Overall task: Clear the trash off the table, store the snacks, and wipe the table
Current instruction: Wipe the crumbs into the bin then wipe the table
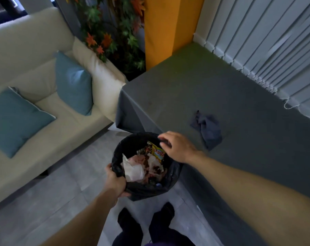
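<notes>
left hand [115, 181] is gripping the near rim of the black-lined trash bin [141, 190], fingers curling over the edge of the liner and thumb pressing on the outside. right hand [177, 146] is hovering palm down over the far rim, fingers loosely bent and holding nothing; whether the fingertips are touching the liner cannot be determined. the bin is standing out just beside the near corner of the table [221, 82], above the grey floor [61, 196]; whether it is resting on the floor or being lifted cannot be told. inside it, a yellow snack wrapper [157, 152] is leaning against the far wall just under the right hand, and crumpled white paper [134, 170] is lying on the left side, near the left hand. the pinkish and dark scraps between them are too blurred to identify. the table is wearing a grey covering that is draping over its corner. a crumpled dark blue cloth [208, 129] is lying on it, to the right of the right hand and apart from it. the person's dark shoes [127, 221] are showing below the bin. a cream sofa [35, 68] with two blue cushions [74, 82] is standing to the left, and vertical blinds [266, 41] are hanging along the table's far edge.
</notes>
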`<control>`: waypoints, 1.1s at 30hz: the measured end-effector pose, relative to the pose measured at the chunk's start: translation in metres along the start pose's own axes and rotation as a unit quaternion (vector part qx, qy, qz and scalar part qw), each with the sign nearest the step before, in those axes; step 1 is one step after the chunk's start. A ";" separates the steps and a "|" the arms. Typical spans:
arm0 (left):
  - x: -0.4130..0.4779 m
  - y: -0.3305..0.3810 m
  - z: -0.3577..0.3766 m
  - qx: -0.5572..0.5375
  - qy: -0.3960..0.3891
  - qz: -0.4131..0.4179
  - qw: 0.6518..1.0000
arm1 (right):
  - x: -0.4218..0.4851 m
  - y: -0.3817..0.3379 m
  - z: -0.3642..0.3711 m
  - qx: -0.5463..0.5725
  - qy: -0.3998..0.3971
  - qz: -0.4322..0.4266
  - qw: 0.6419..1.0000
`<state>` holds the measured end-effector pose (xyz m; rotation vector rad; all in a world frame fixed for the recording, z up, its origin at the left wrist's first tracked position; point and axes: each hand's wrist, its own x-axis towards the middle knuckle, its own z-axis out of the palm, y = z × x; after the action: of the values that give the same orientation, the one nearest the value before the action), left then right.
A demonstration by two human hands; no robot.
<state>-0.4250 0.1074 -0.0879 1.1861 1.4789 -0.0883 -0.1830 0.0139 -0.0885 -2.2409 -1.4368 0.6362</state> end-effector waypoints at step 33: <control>-0.001 0.052 -0.275 0.320 0.178 0.306 0.879 | 0.080 -0.253 0.003 -0.138 -0.018 0.031 0.990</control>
<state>-0.5819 0.3081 0.0290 2.2701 1.3441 0.0892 -0.3409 0.1858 0.0369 -2.5056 -1.5591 0.5259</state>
